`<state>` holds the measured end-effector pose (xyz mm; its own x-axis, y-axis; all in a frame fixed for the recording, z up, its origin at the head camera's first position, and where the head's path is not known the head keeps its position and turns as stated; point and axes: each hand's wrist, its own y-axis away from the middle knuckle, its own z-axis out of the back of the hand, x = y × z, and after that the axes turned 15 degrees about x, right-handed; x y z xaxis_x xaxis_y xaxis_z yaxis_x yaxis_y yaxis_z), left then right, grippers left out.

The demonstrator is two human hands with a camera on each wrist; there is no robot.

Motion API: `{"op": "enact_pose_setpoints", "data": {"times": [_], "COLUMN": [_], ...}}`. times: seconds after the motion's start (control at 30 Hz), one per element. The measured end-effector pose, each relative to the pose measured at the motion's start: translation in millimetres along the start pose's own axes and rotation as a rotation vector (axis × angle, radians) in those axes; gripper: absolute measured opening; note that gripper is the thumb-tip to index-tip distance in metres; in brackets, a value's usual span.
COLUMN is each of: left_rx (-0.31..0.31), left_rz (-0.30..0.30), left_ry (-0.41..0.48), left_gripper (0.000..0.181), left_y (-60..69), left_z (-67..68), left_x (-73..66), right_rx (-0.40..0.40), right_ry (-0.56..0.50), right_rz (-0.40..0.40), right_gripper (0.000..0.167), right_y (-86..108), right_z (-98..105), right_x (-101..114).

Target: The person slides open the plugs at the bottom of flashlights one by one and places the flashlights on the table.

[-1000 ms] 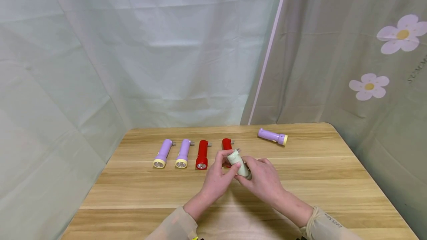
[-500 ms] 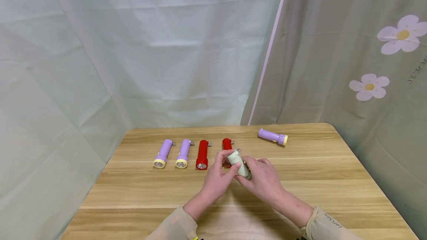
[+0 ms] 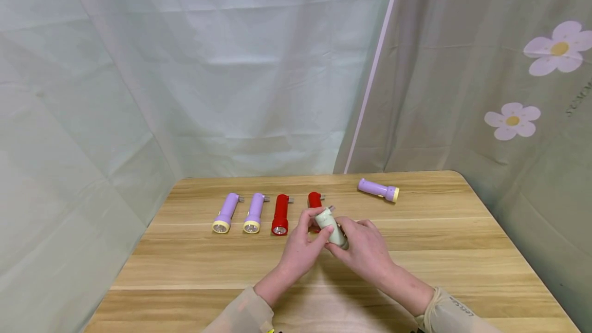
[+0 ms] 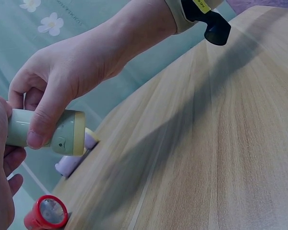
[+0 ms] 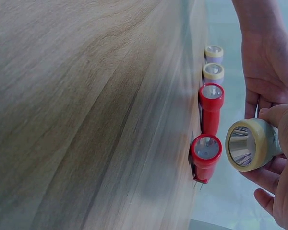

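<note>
A pale green flashlight (image 3: 332, 227) is held above the middle of the table, tilted, in both hands. My left hand (image 3: 298, 248) pinches its tail end between thumb and fingers, where small metal prongs (image 3: 331, 208) stick out. My right hand (image 3: 365, 248) grips it nearer the lamp end; in the left wrist view the right thumb lies along its body. Its cream-rimmed lamp (image 5: 247, 145) shows in the right wrist view. Just behind the hands, partly hidden, lies a red flashlight (image 3: 314, 199).
To the left, another red flashlight (image 3: 280, 215) and two purple flashlights, one inner (image 3: 255, 212) and one outer (image 3: 227, 212), lie in a row with lamps towards me and prongs out. A third purple flashlight (image 3: 376, 189) lies sideways at the back right. Curtains surround the wooden table (image 3: 185, 281).
</note>
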<state>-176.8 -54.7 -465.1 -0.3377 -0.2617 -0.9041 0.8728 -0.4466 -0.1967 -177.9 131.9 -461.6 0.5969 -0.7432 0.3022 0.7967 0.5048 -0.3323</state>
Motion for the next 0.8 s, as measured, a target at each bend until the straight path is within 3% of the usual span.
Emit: {"op": "enact_pose_setpoints", "data": {"times": [0.8], "left_rx": [0.000], "left_rz": [0.027], "left_ry": [-0.024], "left_gripper": [0.045], "left_y": [0.0], "left_z": [-0.5], "left_x": [-0.4], "right_rx": [-0.007], "right_ry": [-0.001], "right_rz": [0.008], "right_gripper": [0.050], "right_y": [0.2], "right_z": [-0.8], "right_x": [-0.2]}}
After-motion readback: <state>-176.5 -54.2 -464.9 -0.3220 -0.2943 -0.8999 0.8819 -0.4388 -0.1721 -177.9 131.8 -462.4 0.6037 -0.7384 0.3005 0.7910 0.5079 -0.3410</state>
